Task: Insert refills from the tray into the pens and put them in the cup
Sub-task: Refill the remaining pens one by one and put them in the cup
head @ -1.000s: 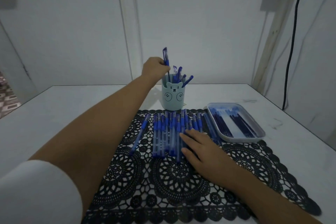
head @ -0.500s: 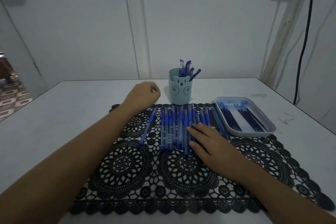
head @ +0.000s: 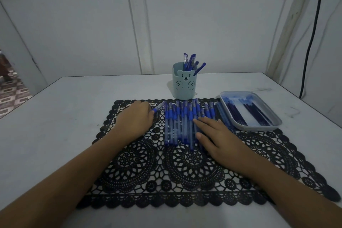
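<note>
One bench (head: 74, 109) carries a black lace mat (head: 185, 172); on it lies a row of blue pens (head: 182, 124), side by side, with the refill tray (head: 275, 123) just to their right and the bear cup (head: 183, 85) behind, already holding several pens. The right hand (head: 220, 135) rests flat, its fingers (head: 200, 122) spread over the row's right end. The left hand (head: 135, 120) covers a single pen (head: 158, 107) lying apart at the left; whether it pinches that pen I cannot tell. Pens look light, stiff and smooth, likely to roll, so grip mid-barrel. Refills look thin and bendable; hold them near the tip end.
</note>
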{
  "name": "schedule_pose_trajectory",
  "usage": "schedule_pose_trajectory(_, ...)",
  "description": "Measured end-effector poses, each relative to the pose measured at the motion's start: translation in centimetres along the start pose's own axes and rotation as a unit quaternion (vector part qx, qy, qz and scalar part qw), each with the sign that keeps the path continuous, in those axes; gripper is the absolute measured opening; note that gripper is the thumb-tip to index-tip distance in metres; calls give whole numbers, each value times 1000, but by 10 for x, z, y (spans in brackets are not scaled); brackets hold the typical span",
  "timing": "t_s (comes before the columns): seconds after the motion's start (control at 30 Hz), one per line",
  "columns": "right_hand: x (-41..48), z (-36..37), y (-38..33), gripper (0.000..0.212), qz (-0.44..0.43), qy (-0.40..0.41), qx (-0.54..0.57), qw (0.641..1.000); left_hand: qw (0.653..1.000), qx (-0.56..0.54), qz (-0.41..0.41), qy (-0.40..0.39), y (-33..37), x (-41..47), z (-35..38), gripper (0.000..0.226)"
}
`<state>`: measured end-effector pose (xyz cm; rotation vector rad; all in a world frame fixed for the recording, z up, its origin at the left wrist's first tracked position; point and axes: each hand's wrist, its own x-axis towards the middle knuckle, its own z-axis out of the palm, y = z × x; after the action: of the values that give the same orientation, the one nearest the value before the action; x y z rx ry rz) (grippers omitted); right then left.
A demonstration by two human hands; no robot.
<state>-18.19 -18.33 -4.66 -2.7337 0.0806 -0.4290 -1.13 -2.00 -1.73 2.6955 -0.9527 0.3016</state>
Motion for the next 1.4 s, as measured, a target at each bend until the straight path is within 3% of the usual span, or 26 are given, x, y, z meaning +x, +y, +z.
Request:
schedule_pose_trajectory(0.2, -2, -3, -4, 59, -54, 114, 19, 992, 983, -101, 154, -6, 19, -40, -14, 14)
schedule_pose_trajectory(0.33, -9, -4, -16, 49, -133, 134, -76, 979, 962, -115, 246, -3, 25, -65, -13, 31)
schedule_pose_trajectory(0.5, -10, 1, -23, 27, -210, 116, -129, 962, 958, -138, 247, -49, 33, -77, -12, 22)
schedule_pose_trajectory(0.67, -14, 2, -26, 12, -209, 104, -96, 968, 953, -156, 254, -59, 35, -80, -17, 20)
schedule_pose_trajectory(0.8, -17, 1, -30, 5, -208, 88, -109, 968, 961, -91, 254, -63, 31, -79, -19, 42)
schedule_pose_trajectory(0.9, -21, -4, -33, 16, -201, 53, -68, 976, 954, -66, 277, -91, 27, -79, -18, 61)
schedule_pose_trajectory(1.07, -22, -8, -34, 18, -182, 19, -19, 983, 943, -94, 292, -131, 27, -78, -15, 62)
schedule_pose_trajectory(1.23, -19, -17, -27, 24, -160, -2, 5, 987, 946, -97, 288, -115, 25, -80, -20, 62)
schedule_pose_trajectory(1.4, -18, -17, -30, 33, -127, -3, -33, 991, 949, -89, 282, -110, 23, -78, -22, 55)
